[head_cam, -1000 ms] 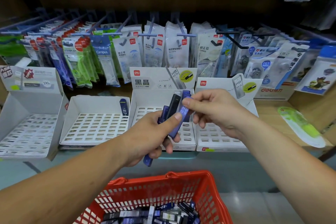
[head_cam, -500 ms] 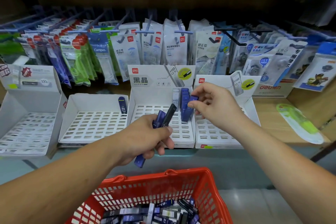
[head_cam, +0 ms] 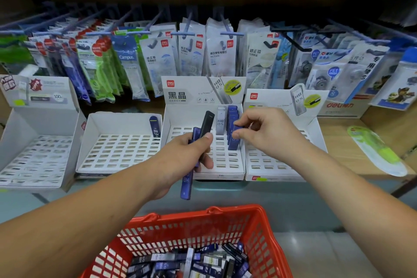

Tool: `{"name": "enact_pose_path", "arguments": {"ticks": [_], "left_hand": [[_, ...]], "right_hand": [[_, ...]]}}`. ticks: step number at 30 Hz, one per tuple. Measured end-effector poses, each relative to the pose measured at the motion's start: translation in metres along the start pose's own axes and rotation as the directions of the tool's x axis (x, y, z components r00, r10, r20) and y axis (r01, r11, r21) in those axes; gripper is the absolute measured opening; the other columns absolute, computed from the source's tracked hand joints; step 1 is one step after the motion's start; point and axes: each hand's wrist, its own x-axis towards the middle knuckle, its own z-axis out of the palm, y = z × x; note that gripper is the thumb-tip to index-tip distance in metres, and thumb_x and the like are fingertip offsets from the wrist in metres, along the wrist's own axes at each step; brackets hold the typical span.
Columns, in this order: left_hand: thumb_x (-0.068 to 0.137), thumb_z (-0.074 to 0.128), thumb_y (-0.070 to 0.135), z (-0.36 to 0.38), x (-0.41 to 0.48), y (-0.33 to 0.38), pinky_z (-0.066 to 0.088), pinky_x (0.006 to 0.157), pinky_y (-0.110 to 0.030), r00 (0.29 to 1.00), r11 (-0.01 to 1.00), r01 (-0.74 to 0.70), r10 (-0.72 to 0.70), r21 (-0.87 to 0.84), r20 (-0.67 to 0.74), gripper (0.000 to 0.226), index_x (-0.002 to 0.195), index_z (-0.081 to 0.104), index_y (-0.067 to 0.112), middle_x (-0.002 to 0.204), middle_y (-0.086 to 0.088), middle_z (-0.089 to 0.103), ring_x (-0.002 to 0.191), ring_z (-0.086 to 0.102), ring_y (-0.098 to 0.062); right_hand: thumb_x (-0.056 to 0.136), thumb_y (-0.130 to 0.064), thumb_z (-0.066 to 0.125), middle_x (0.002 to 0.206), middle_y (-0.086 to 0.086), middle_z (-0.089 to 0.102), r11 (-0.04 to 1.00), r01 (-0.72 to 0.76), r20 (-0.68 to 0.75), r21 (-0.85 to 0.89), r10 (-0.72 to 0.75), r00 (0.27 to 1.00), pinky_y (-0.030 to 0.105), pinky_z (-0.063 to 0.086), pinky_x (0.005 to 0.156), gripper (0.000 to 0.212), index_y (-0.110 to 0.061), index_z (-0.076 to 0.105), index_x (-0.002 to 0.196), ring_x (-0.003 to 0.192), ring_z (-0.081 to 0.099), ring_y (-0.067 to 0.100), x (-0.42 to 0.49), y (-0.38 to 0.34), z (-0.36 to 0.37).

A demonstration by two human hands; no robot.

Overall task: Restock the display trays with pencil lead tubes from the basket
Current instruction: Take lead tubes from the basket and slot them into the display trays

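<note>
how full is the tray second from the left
Nearly empty: the tray holds one dark blue lead tube, standing in its back right corner; every other slot is bare.

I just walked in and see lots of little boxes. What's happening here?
A person is filling shop trays with pencil lead tubes. The right hand pinches a blue tube over the third tray from the left, next to tubes already standing there. The left hand grips a black tube and blue spares. Many more lie in the red basket below. The second tray holds just a single tube.
</note>
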Motion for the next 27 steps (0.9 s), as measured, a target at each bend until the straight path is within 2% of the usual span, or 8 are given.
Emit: {"name": "enact_pose_path", "arguments": {"ticks": [5,7,9,12,16,20,23,27], "left_hand": [[0.103,0.049,0.056,0.002,0.002,0.005,0.04,0.071,-0.029,0.997,1.0,-0.011,0.01,-0.008,-0.071,0.039,0.086,0.055,0.021,0.076,0.001,0.072,0.07,0.05,-0.016],[0.103,0.046,0.058,0.002,0.002,0.006,0.039,0.071,-0.031,0.996,0.998,-0.019,0.013,-0.063,-0.089,0.04,0.09,0.056,0.022,0.078,0.001,0.073,0.074,0.052,-0.016],[0.104,0.045,0.058,0.002,0.005,0.008,0.041,0.071,-0.033,0.993,0.979,-0.043,0.02,-0.199,-0.117,0.038,0.093,0.056,0.023,0.08,-0.001,0.069,0.074,0.053,-0.017],[0.103,0.047,0.058,0.006,0.008,0.011,0.046,0.069,-0.035,0.994,0.895,-0.053,0.004,-0.443,-0.11,0.037,0.098,0.055,0.022,0.077,-0.001,0.062,0.074,0.055,-0.023],[0.102,0.05,0.059,0.015,0.005,0.015,0.048,0.057,-0.037,0.996,0.851,-0.061,0.018,-0.522,-0.087,0.038,0.1,0.056,0.021,0.078,-0.001,0.061,0.066,0.059,-0.025],[0.105,0.05,0.047,0.012,0.005,0.018,0.051,0.066,-0.035,0.981,0.858,-0.16,0.083,-0.488,-0.175,0.029,0.096,0.057,0.021,0.085,-0.003,0.063,0.072,0.059,-0.02],[0.106,0.05,0.043,0.004,0.005,0.011,0.053,0.066,-0.036,0.953,0.945,-0.239,0.184,-0.222,-0.241,0.025,0.097,0.059,0.022,0.082,0.0,0.066,0.077,0.065,-0.016],[0.107,0.05,0.038,0.01,-0.002,0.0,0.048,0.053,-0.032,0.97,0.97,-0.241,0.241,-0.01,-0.043,0.022,0.098,0.057,0.02,0.068,-0.002,0.064,0.061,0.064,-0.016]], "right_hand": [[0.084,-0.036,0.082,0.075,-0.011,0.057,0.955,0.136,-0.074,-0.263,-0.161,0.984,0.037,0.052,0.071,0.011,-0.027,0.08,0.092,0.074,0.054,0.011,-0.007,-0.009,0.001],[0.083,-0.035,0.084,0.068,-0.007,0.062,0.994,0.083,-0.088,-0.077,-0.09,0.992,0.028,0.047,0.06,0.014,-0.022,0.078,0.082,0.062,0.054,0.006,-0.015,-0.031,0.001],[0.08,-0.035,0.087,0.067,0.005,0.069,0.966,-0.137,0.14,0.217,0.108,0.984,0.024,0.044,0.048,0.025,-0.014,0.073,0.078,0.052,0.057,0.01,-0.024,-0.056,0.001],[0.078,-0.036,0.087,0.077,0.012,0.075,0.898,-0.317,0.472,0.304,0.147,0.869,0.027,0.046,0.043,0.033,-0.009,0.071,0.09,0.059,0.068,0.021,-0.04,-0.077,0.011],[0.088,-0.014,0.08,0.077,0.018,0.075,0.86,-0.337,0.443,0.383,0.149,0.884,0.027,0.047,0.042,0.022,-0.005,0.067,0.102,0.062,0.07,0.023,-0.045,-0.078,0.023],[0.094,-0.012,0.07,0.072,0.01,0.07,0.893,-0.324,0.434,0.312,0.169,0.885,0.026,0.044,0.042,0.003,-0.012,0.073,0.095,0.054,0.058,0.012,-0.043,-0.067,0.016],[0.093,-0.01,0.073,0.06,-0.001,0.062,0.874,-0.309,0.294,0.376,0.203,0.934,0.029,0.045,0.043,0.004,-0.01,0.075,0.096,0.049,0.053,0.012,-0.037,-0.058,0.002],[0.085,-0.004,0.079,0.061,0.007,0.063,0.725,-0.325,0.162,0.608,0.288,0.944,0.03,0.051,0.049,0.008,-0.002,0.072,0.087,0.055,0.058,0.021,-0.028,-0.05,-0.016]]}}
